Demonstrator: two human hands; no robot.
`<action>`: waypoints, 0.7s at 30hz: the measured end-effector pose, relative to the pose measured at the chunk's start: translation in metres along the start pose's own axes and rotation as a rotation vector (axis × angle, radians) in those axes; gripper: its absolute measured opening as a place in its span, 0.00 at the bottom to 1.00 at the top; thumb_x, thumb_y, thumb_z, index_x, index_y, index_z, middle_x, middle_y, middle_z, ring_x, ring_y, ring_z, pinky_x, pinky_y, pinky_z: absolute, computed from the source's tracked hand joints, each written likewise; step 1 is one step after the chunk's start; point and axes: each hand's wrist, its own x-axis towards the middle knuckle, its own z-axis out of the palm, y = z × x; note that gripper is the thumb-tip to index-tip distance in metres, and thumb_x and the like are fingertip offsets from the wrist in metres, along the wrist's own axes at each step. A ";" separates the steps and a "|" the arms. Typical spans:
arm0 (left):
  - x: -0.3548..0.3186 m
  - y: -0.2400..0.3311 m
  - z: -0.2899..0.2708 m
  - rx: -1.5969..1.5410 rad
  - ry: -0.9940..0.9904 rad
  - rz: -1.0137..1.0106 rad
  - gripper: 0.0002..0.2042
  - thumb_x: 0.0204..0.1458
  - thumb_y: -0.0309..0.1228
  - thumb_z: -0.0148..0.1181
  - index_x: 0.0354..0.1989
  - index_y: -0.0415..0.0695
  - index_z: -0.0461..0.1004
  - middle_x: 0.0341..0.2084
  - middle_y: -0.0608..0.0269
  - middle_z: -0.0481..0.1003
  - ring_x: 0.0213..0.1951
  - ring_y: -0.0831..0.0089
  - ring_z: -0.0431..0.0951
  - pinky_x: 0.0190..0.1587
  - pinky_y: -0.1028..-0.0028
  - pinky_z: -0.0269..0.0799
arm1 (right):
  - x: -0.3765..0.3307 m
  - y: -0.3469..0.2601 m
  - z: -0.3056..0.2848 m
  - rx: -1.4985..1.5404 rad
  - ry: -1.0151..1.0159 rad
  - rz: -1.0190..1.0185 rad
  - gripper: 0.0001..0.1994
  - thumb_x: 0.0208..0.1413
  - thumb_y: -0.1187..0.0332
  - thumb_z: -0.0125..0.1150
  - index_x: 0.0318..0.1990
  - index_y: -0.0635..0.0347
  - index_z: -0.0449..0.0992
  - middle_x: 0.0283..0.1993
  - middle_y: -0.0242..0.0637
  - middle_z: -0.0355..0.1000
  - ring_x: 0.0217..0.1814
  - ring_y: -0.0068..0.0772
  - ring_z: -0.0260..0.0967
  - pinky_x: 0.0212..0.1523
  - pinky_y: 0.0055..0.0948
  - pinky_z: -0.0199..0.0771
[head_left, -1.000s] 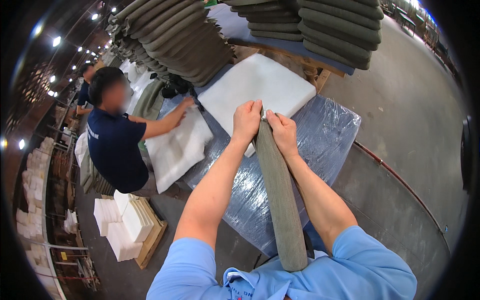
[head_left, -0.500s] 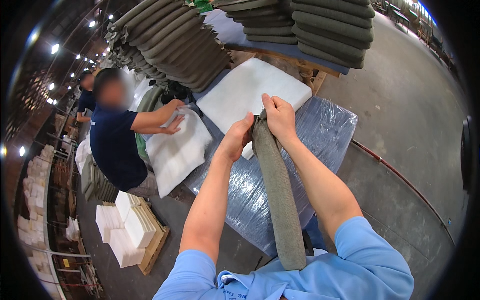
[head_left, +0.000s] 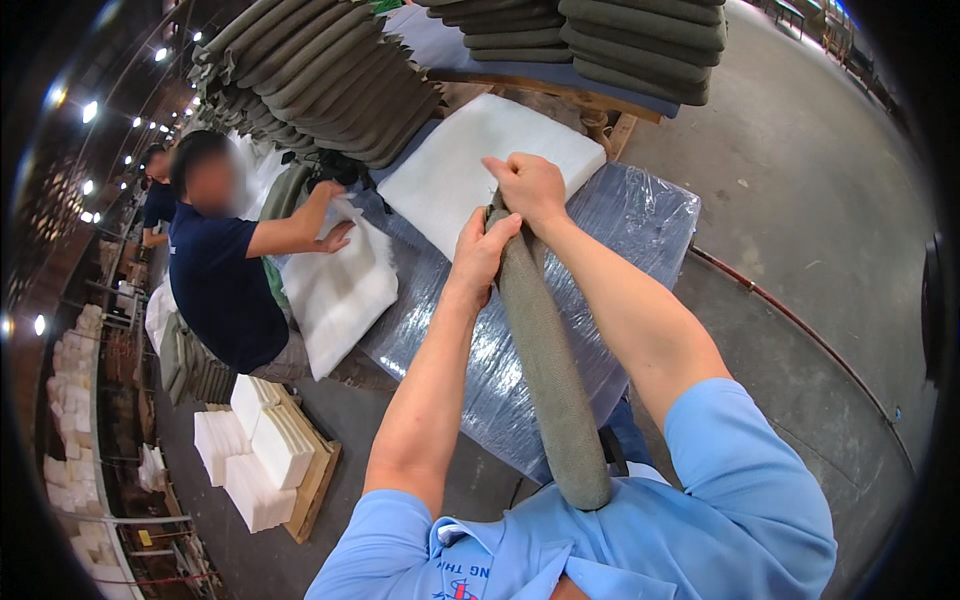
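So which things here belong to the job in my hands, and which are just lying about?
In hand or likely in use:
long grey-green fabric piece, in left hand and right hand
thick white pad
plastic-wrapped surface

Apparently lying about:
grey-green stacks
white blocks
wooden pallet
reddish hose or cable

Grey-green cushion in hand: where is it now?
Head view, just right of centre: the cushion runs from the left hand and right hand to the blue shirt, over the wrapped table.

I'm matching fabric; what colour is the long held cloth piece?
The long cloth piece is greyish green, clearest in the head view.
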 end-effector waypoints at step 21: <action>0.096 -0.007 -0.046 -0.155 0.411 -0.070 0.11 0.57 0.35 0.60 0.41 0.40 0.76 0.31 0.57 0.75 0.33 0.63 0.77 0.36 0.61 0.74 | -0.303 0.120 -0.181 0.184 -0.144 -0.092 0.44 0.56 0.57 0.76 0.75 0.64 0.58 0.68 0.49 0.71 0.71 0.46 0.70 0.70 0.42 0.67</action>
